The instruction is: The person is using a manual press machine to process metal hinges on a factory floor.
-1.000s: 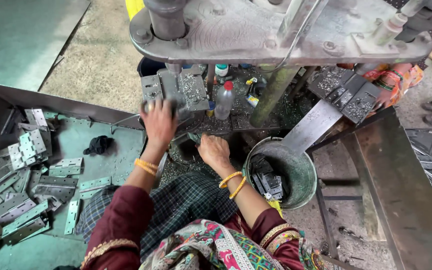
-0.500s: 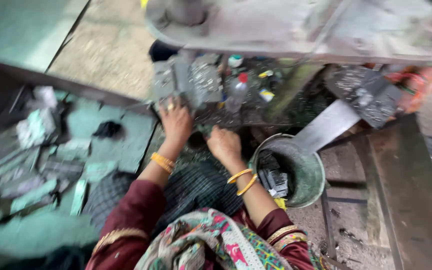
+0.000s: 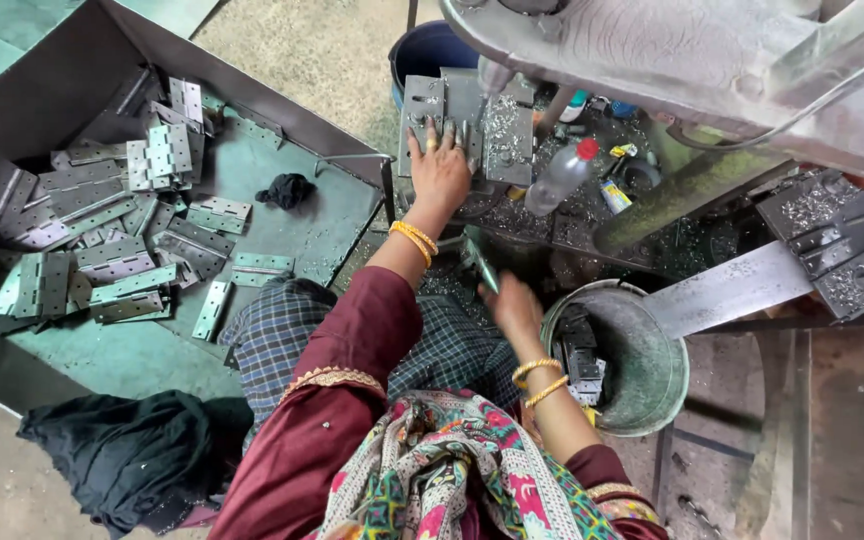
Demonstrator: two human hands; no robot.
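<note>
My left hand lies flat, fingers spread, on a grey hinge plate that sits on the machine's bed under the drill spindle, and holds it down. Metal shavings cover the block beside it. My right hand is lower, over my lap, with its fingers closed on a small metal hinge. It is just left of a round metal bucket that holds several hinges.
A large green tray on the left holds several loose hinges and a black rag. A plastic bottle with a red cap, a blue bucket and more plates crowd the machine. Dark cloth lies at bottom left.
My right hand has drawn back from the machine bed toward my lap and the bucket. My left hand has stayed on the plate. The view has swung left and down.
</note>
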